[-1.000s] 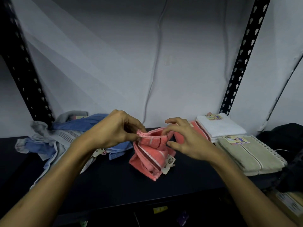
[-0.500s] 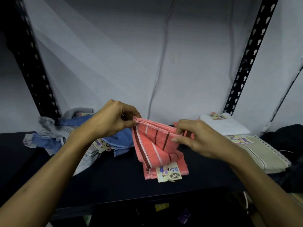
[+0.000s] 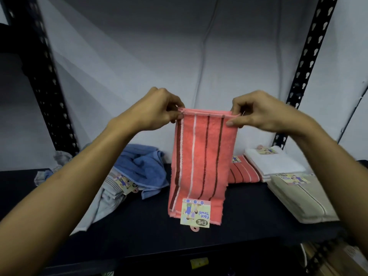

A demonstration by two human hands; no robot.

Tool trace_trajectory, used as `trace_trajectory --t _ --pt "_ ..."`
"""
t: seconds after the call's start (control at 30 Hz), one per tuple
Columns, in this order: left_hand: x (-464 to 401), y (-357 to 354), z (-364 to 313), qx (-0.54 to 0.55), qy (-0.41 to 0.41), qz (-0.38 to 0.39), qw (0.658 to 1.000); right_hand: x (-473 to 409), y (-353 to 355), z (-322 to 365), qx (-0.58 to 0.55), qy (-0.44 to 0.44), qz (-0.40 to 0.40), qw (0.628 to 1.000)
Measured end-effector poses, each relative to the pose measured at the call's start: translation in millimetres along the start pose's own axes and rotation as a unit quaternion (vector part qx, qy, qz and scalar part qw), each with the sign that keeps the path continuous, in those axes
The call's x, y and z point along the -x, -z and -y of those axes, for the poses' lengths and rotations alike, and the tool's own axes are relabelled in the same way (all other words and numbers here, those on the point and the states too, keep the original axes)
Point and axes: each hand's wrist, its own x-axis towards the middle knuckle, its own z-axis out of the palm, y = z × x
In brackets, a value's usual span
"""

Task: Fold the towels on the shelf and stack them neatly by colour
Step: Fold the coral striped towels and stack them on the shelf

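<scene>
A coral towel [image 3: 201, 156] with dark and white stripes hangs straight down in front of me, a paper label at its lower edge. My left hand [image 3: 157, 110] pinches its top left corner and my right hand [image 3: 256, 112] pinches its top right corner. Its lower edge hangs just above the black shelf [image 3: 249, 222]. Behind it lies a folded coral towel [image 3: 244, 173]. A folded white towel [image 3: 272, 162] and a folded beige towel [image 3: 300, 198] lie to the right. A crumpled blue towel [image 3: 141, 166] and a grey towel [image 3: 103, 200] lie unfolded at the left.
Black perforated uprights stand at the left [image 3: 45, 76] and right [image 3: 306, 62] of the shelf bay, with a white wall behind. A cardboard box [image 3: 346, 257] sits below the shelf at the lower right.
Both hands have risen and moved apart, and the bunched coral towel has been lifted off the shelf and stretched out so that it hangs flat.
</scene>
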Motion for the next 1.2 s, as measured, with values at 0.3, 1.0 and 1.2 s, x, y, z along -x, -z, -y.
trace_trajectory --t 0.3,1.0,1.2 --pt "-79 7 13 -0.107 0.016 -0.026 0.994 -67 32 -19 0.077 -0.035 -0.043 0.995" --pt "190 -153 11 0.093 -0.005 0.080 0.992 139 -205 -46 0.006 0.059 0.071 0.996" --pt "245 -163 12 0.144 0.095 0.075 0.982 170 -228 -34 -0.043 0.028 0.087 0.995"
